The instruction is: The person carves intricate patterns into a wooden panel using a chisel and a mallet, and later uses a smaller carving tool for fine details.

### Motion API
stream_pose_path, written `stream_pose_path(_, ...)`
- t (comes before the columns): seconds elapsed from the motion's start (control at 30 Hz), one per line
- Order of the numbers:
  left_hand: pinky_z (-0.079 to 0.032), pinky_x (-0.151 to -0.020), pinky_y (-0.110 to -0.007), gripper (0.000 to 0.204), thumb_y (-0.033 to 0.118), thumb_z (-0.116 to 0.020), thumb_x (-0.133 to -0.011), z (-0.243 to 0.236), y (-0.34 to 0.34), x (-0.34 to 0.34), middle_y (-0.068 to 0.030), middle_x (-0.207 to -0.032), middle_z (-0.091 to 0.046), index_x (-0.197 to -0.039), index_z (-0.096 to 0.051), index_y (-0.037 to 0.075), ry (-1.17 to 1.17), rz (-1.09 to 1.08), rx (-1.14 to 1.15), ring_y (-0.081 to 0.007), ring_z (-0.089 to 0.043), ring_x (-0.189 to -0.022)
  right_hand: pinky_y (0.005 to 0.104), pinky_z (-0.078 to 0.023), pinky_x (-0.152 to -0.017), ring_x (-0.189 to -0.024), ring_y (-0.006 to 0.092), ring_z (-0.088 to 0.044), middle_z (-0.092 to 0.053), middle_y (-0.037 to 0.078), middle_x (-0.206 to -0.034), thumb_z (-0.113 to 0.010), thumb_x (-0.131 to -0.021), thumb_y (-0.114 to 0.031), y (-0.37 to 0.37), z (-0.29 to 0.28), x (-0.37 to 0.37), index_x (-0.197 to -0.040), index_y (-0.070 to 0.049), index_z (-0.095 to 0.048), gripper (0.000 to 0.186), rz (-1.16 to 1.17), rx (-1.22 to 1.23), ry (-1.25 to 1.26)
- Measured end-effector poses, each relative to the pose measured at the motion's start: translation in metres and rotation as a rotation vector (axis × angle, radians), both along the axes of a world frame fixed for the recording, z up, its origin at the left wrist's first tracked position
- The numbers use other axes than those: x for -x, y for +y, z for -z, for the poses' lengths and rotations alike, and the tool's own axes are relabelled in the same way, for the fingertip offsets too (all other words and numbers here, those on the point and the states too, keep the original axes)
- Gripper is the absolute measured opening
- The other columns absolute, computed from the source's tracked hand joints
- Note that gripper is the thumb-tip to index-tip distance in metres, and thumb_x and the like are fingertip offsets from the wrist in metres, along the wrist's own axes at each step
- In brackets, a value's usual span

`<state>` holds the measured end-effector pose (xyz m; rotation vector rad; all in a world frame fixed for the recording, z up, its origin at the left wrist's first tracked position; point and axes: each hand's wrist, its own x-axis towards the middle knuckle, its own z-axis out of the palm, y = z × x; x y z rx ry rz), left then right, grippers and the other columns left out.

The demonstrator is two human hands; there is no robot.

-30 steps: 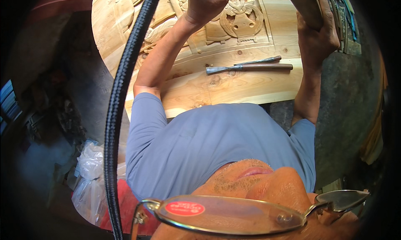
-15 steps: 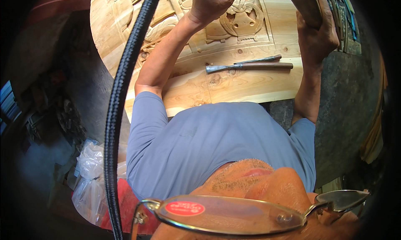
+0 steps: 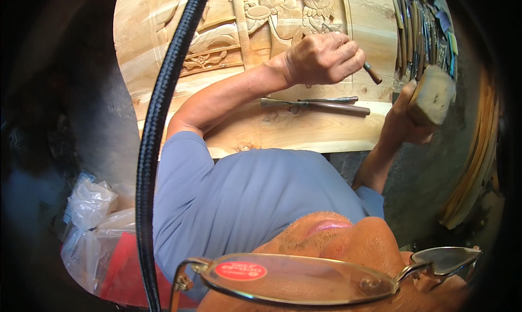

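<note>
My left hand [image 3: 325, 61] is closed around a chisel [image 3: 373, 74], above the carved wooden panel [image 3: 304, 132]. The chisel's dark handle sticks out on the right of the fist, and its thin blade shows past the fingers on the far side. Off the panel's right edge, my right hand [image 3: 405, 119] grips a blocky wooden mallet [image 3: 433, 96], held up with its pale end showing. Two more chisels [image 3: 342, 109] lie side by side on the panel's plain near strip, close below my left hand. Carved figures in relief fill the far part of the panel.
A row of carving tools [image 3: 418, 32] lies at the far right beside the panel. Long wooden boards [image 3: 470, 165] stand at the right rim. Clear plastic bags [image 3: 92, 203] rest on something red at the lower left. A black braided cord [image 3: 149, 143] crosses the view.
My left hand has come nearer and to the right with the chisel. My right hand has lowered the mallet toward me, off the panel's right side. The view has shifted slightly.
</note>
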<state>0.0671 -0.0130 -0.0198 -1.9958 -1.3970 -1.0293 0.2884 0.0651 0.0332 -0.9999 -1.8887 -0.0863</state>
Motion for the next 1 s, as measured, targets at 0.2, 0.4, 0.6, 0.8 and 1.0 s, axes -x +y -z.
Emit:
stream_pose_path(0.2,-0.062,-0.065,-0.03,0.024,0.009,-0.073,-0.081,0.007,-0.009,-0.002,-0.0082,-0.096,-0.069,-0.104,-0.068,0.002,-0.121,-0.066,-0.048,-0.0222,-0.075,-0.088,0.0445,-0.063,-0.094,-0.11,0.0348,-0.074,-0.071,0.021,-0.129,-0.091,-0.077,-0.008,-0.015,-0.001,-0.008,-0.141,-0.002,-0.056,0.073,-0.045,-0.093,-0.198)
stream_pose_path(0.4,-0.06,-0.06,-0.028,0.02,0.01,-0.072,-0.082,0.007,-0.001,-0.001,-0.0061,-0.088,-0.065,-0.1,-0.067,0.003,-0.126,-0.095,-0.107,-0.0191,-0.073,-0.081,0.043,-0.062,-0.092,-0.099,0.0299,-0.073,-0.072,0.018,-0.119,-0.087,-0.08,-0.007,-0.022,0.003,0.002,-0.128,0.006,-0.059,0.057,0.003,-0.086,0.053)
stream_pose_path(0.6,-0.061,-0.062,-0.03,0.027,0.009,-0.074,-0.083,0.001,-0.004,-0.002,-0.009,-0.096,-0.07,-0.108,-0.069,0.002,-0.136,-0.119,-0.041,-0.0215,-0.075,-0.084,0.0456,-0.061,-0.091,-0.102,0.0332,-0.073,-0.072,0.018,-0.12,-0.08,-0.085,-0.005,-0.008,0.006,0.009,-0.126,0.004,-0.063,0.045,-0.164,-0.162,-0.058)
stream_pose_path(0.8,-0.06,-0.06,-0.029,0.029,0.012,-0.074,-0.083,0.005,-0.003,-0.004,-0.005,-0.094,-0.07,-0.111,-0.07,0.006,-0.168,-0.104,-0.051,-0.0189,-0.075,-0.081,0.0476,-0.06,-0.096,-0.111,0.0395,-0.072,-0.07,0.021,-0.129,-0.08,-0.085,-0.006,0.004,0.011,0.017,-0.139,-0.001,-0.06,0.058,-0.227,-0.252,-0.258)
stream_pose_path(1.0,-0.057,-0.053,-0.028,0.035,0.014,-0.076,-0.082,-0.001,-0.009,0.004,-0.0021,-0.091,-0.069,-0.117,-0.073,0.011,-0.115,-0.093,-0.05,-0.0154,-0.072,-0.074,0.0489,-0.057,-0.098,-0.117,0.0411,-0.068,-0.067,0.023,-0.129,-0.074,-0.089,-0.007,0.004,0.008,0.019,-0.147,0.0,-0.054,0.062,-0.301,-0.233,-0.291)
